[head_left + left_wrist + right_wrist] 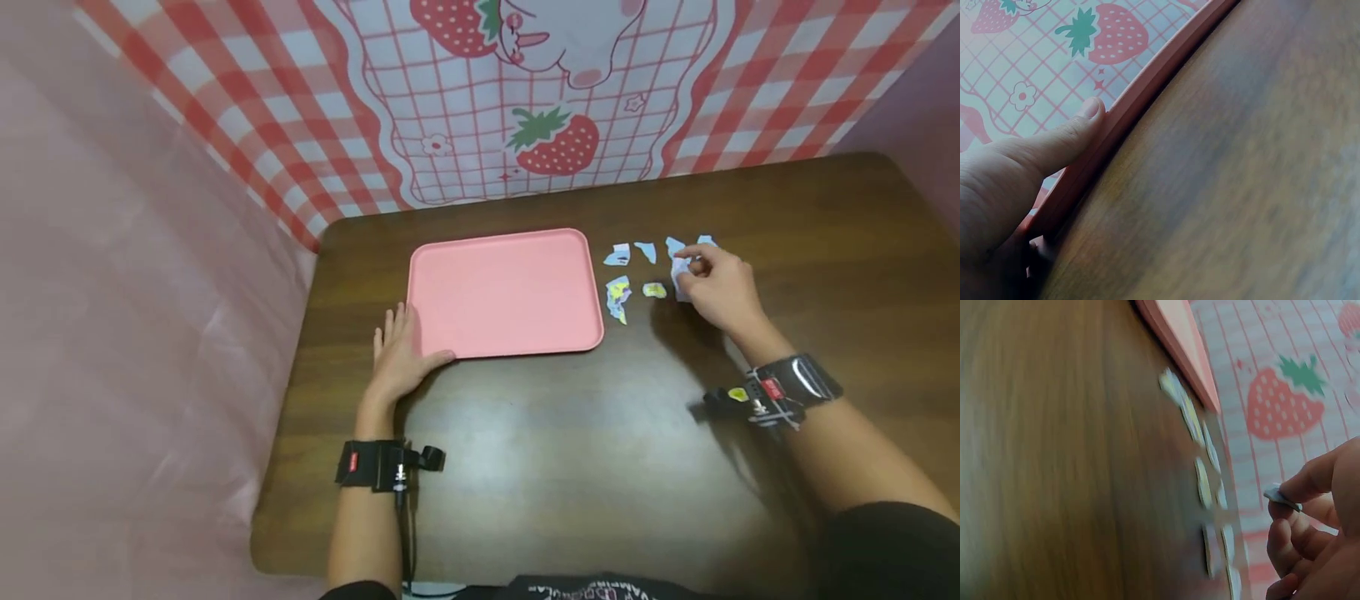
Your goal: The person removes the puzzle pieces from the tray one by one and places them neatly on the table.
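Note:
A pink rectangular tray (506, 292) lies on the table. My left hand (401, 354) rests at its near left corner, fingers straight along the left side. The left thumb (1075, 134) lies on the near rim in the left wrist view. To the right of the tray, my right hand (720, 283) hovers over several small irregular flat pieces. Between thumb and index finger it pinches one small thin piece (1284, 499). A long blue-and-yellow piece (618, 298), a small yellow piece (654, 290) and a pale blue piece (647, 251) lie beside the tray.
The brown wooden table (540, 467) has rounded corners. Behind it hangs a red-and-white checked cloth (300, 108) with strawberry prints. Pink fabric (150, 333) drapes at the left. Each wrist wears a black strap with a camera, and a cable runs from the left one.

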The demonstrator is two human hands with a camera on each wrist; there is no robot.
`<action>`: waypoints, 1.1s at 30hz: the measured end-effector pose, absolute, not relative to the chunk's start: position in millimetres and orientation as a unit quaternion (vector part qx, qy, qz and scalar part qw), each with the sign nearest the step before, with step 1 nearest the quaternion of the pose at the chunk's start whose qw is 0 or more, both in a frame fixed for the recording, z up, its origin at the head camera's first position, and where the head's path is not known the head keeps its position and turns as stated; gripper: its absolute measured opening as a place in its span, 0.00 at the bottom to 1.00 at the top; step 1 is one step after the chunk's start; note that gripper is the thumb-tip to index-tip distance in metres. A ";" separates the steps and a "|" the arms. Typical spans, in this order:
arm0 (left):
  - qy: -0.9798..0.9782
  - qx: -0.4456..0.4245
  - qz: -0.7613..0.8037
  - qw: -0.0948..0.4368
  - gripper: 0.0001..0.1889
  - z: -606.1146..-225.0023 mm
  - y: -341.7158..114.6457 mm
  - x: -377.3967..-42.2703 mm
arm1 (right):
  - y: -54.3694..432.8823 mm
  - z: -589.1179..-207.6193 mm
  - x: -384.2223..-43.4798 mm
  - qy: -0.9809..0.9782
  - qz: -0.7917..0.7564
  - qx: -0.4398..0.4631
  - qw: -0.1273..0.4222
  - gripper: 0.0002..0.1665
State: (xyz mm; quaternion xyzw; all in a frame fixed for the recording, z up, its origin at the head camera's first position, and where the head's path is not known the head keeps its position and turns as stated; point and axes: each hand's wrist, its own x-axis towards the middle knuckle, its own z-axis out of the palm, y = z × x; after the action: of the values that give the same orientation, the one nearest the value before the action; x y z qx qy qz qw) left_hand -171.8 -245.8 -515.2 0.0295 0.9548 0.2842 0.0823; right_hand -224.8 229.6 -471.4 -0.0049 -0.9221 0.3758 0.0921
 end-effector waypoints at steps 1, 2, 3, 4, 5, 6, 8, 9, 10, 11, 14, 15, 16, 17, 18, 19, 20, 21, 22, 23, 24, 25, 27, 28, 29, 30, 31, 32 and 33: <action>0.955 0.031 0.285 0.081 0.64 -514.8 -245.8 -172.1 | 236.1 -471.4 -224.4 -0.924 0.372 -0.014 0.091 0.18; 0.955 0.032 0.285 0.079 0.64 -514.3 -246.1 -171.9 | 241.9 -472.4 -223.7 -0.925 0.367 -0.023 0.090 0.18; 0.955 0.032 0.285 0.079 0.64 -514.0 -246.8 -171.0 | 246.9 -474.1 -222.6 -0.927 0.364 -0.031 0.084 0.18; 0.956 0.030 0.281 0.078 0.64 -513.9 -247.3 -169.7 | 251.6 -475.9 -222.1 -0.929 0.362 -0.034 0.077 0.18; 0.957 0.028 0.279 0.078 0.65 -513.9 -248.1 -168.0 | 255.6 -478.0 -221.4 -0.930 0.360 -0.035 0.067 0.18; 0.957 0.026 0.278 0.079 0.65 -513.5 -248.8 -166.2 | 259.1 -480.5 -220.7 -0.931 0.359 -0.033 0.057 0.18; 0.958 0.023 0.276 0.080 0.65 -513.0 -249.3 -163.1 | 265.5 -484.9 -218.9 -0.932 0.360 -0.028 0.038 0.19; 0.958 0.024 0.275 0.079 0.65 -513.1 -249.1 -162.2 | 268.9 -486.6 -218.0 -0.932 0.362 -0.025 0.030 0.20; 0.957 0.024 0.276 0.079 0.65 -513.1 -248.7 -161.7 | 272.4 -487.9 -217.2 -0.930 0.367 -0.024 0.020 0.21; 0.957 0.026 0.279 0.078 0.65 -512.8 -248.1 -161.7 | 275.5 -488.8 -216.6 -0.927 0.374 -0.023 0.012 0.21; 0.956 0.029 0.282 0.073 0.65 -511.9 -246.1 -162.9 | 283.3 -489.4 -216.2 -0.922 0.386 -0.021 -0.004 0.23; 0.957 0.030 0.280 0.073 0.65 -511.7 -245.7 -163.7 | 285.1 -488.9 -216.7 -0.921 0.388 -0.019 -0.010 0.24; 0.957 0.029 0.281 0.073 0.65 -510.7 -245.4 -164.1 | 286.5 -488.1 -217.6 -0.921 0.388 -0.017 -0.016 0.25; 0.957 0.029 0.280 0.073 0.65 -509.5 -245.0 -164.5 | 287.1 -486.8 -219.1 -0.922 0.386 -0.013 -0.019 0.25; 0.957 0.026 0.281 0.072 0.65 -508.1 -244.8 -165.0 | 287.3 -485.1 -221.4 -0.924 0.382 -0.007 -0.021 0.26; 0.956 0.027 0.281 0.073 0.65 -508.5 -244.1 -164.1 | 288.2 -486.9 -220.0 -0.925 0.380 -0.004 -0.024 0.26; 0.956 0.028 0.282 0.073 0.65 -509.0 -243.8 -163.3 | 288.9 -488.0 -219.1 -0.925 0.380 0.000 -0.024 0.26; 0.956 0.027 0.282 0.072 0.65 -508.7 -243.4 -162.4 | 289.5 -489.1 -218.9 -0.925 0.379 0.005 -0.021 0.25; 0.956 0.026 0.285 0.071 0.64 -508.2 -242.9 -161.5 | 289.6 -489.4 -219.0 -0.925 0.379 0.010 -0.018 0.25; 0.955 0.026 0.288 0.069 0.64 -507.7 -242.6 -161.0 | 289.8 -489.7 -219.5 -0.925 0.380 0.014 -0.014 0.24; 0.954 0.026 0.291 0.067 0.64 -507.3 -242.4 -160.7 | 290.2 -489.9 -220.2 -0.925 0.378 0.018 -0.007 0.23; 0.954 0.026 0.291 0.066 0.64 -506.8 -242.2 -160.2 | 291.0 -490.0 -220.7 -0.925 0.378 0.020 -0.002 0.23; 0.953 0.025 0.296 0.066 0.64 -506.2 -241.9 -159.2 | 292.2 -490.2 -221.5 -0.925 0.380 0.022 0.001 0.22; 0.952 0.025 0.299 0.066 0.64 -505.9 -241.6 -158.6 | 293.2 -490.3 -221.5 -0.925 0.380 0.021 -0.002 0.22; 0.952 0.025 0.298 0.067 0.64 -505.7 -241.3 -158.3 | 293.9 -490.7 -221.5 -0.925 0.379 0.020 -0.002 0.22; 0.952 0.025 0.298 0.066 0.64 -506.2 -241.0 -158.3 | 294.4 -491.0 -221.2 -0.925 0.379 0.018 -0.002 0.22; 0.952 0.025 0.297 0.067 0.64 -506.4 -240.6 -158.2 | 295.1 -491.5 -221.0 -0.925 0.380 0.016 -0.004 0.21; 0.952 0.024 0.298 0.067 0.64 -506.5 -240.0 -158.2 | 295.6 -492.1 -220.7 -0.925 0.379 0.014 -0.004 0.21; 0.953 0.024 0.295 0.068 0.64 -506.4 -239.3 -158.2 | 296.4 -492.6 -220.6 -0.925 0.379 0.013 -0.004 0.22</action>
State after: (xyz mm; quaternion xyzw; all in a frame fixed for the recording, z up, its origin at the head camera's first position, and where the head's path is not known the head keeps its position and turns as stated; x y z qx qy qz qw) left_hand -158.2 -239.3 -506.4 0.0243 0.9527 0.2951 0.0680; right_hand -220.6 296.4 -492.6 0.0128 -0.9255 0.3786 -0.0045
